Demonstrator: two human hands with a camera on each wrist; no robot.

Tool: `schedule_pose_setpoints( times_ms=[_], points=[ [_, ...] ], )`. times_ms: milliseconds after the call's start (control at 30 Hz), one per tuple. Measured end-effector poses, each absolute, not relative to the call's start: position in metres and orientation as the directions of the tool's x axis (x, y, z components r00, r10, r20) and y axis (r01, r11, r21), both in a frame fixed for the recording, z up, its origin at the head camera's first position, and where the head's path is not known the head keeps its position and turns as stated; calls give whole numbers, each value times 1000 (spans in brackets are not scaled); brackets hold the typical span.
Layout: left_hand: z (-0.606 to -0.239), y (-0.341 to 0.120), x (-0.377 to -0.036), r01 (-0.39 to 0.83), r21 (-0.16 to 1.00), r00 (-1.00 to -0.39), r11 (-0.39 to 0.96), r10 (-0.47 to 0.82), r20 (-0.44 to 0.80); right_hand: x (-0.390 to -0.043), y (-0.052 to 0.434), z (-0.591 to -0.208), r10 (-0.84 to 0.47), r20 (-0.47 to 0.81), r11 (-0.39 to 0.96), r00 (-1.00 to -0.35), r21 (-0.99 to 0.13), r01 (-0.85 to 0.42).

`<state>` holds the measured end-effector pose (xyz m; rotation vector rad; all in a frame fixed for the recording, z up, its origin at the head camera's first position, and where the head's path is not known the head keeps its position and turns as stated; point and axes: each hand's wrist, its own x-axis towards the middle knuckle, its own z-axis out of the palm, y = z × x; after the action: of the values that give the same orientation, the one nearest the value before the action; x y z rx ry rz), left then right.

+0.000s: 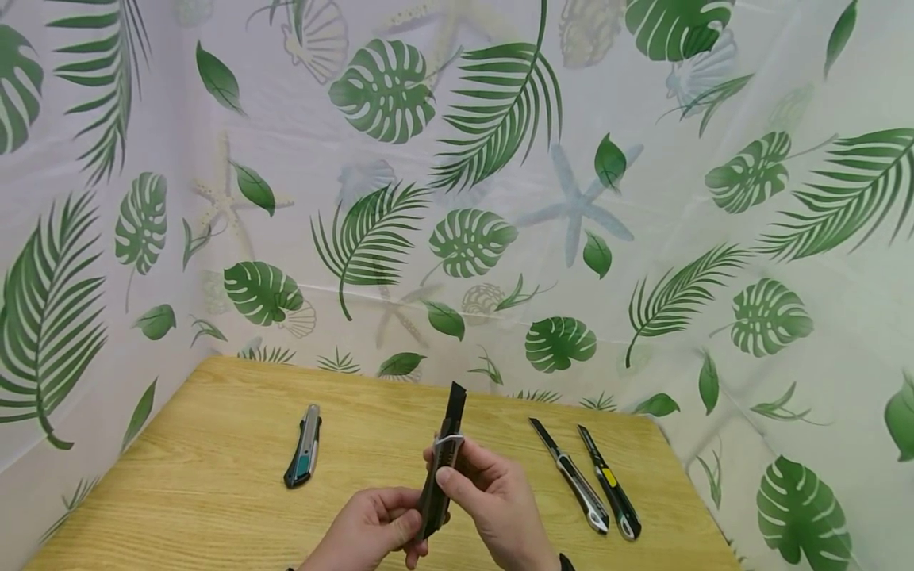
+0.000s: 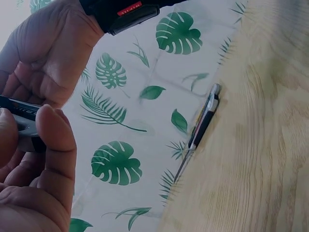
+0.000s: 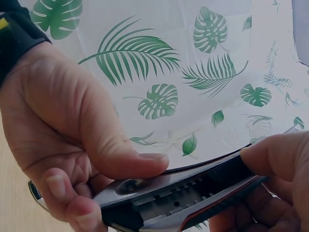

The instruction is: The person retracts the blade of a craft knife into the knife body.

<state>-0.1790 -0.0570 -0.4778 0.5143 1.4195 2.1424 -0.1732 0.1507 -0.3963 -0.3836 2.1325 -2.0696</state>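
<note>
Dark utility knife (image 1: 441,468): held above the wooden table (image 1: 214,476), long axis near upright, black blade end up and away. Left hand (image 1: 371,527) grips the lower handle; right hand (image 1: 493,496) curls round the middle, thumb on the slider (both closed on it). Teal-grip knife (image 1: 304,455) lies left; two slim knives (image 1: 569,474) (image 1: 608,482) right, well apart, nothing obstructing.

text: none legible | wrist strap (image 2: 130,12): red tag, print too small to read
</note>
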Motion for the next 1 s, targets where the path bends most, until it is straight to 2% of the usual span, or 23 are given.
schedule_pose_setpoints(
  times_ms=[567, 1000],
  points=[
    [-475, -59, -176, -195, 903, -794, -384, 602, 85, -176, 155, -399, -413, 90, -50, -906, -996, -76],
    [-474, -63, -177, -216, 869, -775, -445, 620, 125, -178, 150, -412, -460, 92, 24, -883, -993, -115]
  ],
)
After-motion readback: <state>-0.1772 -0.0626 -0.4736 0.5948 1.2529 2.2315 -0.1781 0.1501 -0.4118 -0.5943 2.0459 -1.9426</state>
